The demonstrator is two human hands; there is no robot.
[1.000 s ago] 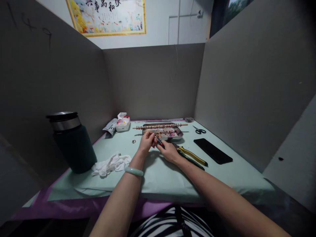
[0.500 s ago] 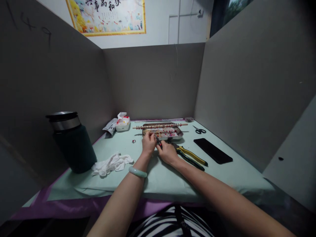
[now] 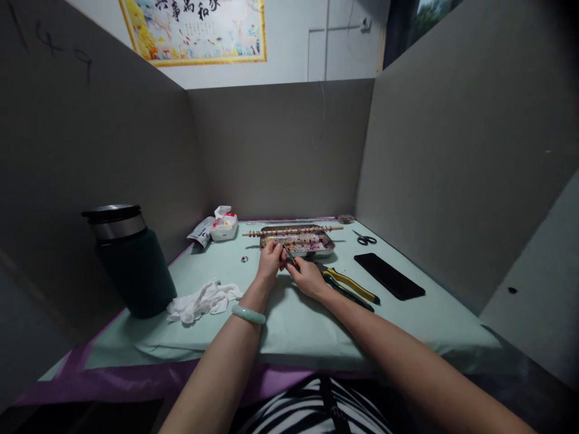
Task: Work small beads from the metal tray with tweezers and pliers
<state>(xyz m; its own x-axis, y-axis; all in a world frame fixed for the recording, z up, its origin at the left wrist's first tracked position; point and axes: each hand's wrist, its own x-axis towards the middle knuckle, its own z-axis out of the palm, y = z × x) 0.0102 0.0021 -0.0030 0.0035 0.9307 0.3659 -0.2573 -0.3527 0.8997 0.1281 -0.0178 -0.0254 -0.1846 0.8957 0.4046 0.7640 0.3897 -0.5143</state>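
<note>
ref = metal tray (image 3: pixel 327 249), mid table, bead mix inside. l hand (image 3: pixel 270 260) is just off tray's near edge, l of its centre from this view, fingers drawn in; what's between them is too small to see, so can't tell if it's gripping anything. r hand (image 3: pixel 306 278) is also on tray's near side, just r of l hand, fingers wrapped on a small tool (image 3: pixel 289 252) w/ metal tip & dark/red handle; tip angles up-left to l fingertips, approx in front of tray. tool type n/a, mostly hidden by r hand. beaded stick (image 3: pixel 292 231) runs l-r over tray's far part, both ends past the sides, red + clear bits along it. big pliers (image 3: pixel 353 289), yellow/green handles, lie near-right of tray, head partly behind r hand. black phone-like slab (image 3: pixel 389 276) right of tray & a bit nearer; scissors (image 3: pixel 365 240) also right, approx level w/ it. small ring-like pc w/ red bit (image 3: pixel 245 259) left of tray, slightly nearer. crumpled white tissue (image 3: pixel 203 301) near-left of tray, dk green bottle (image 3: pixel 136 271) further left past that. tissue pack (image 3: pixel 225 228) far-left of tray, printed packet (image 3: pixel 201 234) just beside it. pale green bangle (image 3: pixel 248 314) on l wrist, near side of tray.
</note>
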